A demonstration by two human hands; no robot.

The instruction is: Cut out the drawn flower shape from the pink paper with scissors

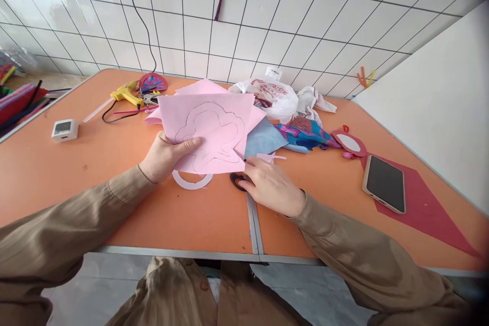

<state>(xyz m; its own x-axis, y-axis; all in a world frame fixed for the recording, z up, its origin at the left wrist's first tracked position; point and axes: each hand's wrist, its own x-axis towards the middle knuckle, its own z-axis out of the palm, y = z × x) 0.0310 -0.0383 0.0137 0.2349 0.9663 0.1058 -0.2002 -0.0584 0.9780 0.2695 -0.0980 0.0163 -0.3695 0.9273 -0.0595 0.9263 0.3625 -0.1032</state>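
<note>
At far left, a white box (64, 130) stands on the orange table (214, 224); near it lies a yellow glue gun (127, 94) with its black cord curled; next, the left hand (164, 155) pinches the pink sheet (214, 135), thumb in front, above the table; the sheet bears a drawn outline, and the thumb lies across it; below, a white ring (191, 185) rests on the table; at the sheet's lower right corner, the right hand (271, 181) is closed on a black handle (233, 180), probably of scissors, as the blades are hidden; because only one side is gripped, the sheet could bend and a cut could leave the line; the thumb could be nicked if blades came so far left; further right are blue cloth (263, 140), then a phone (385, 183) on red sheet (424, 204), well apart.
</note>
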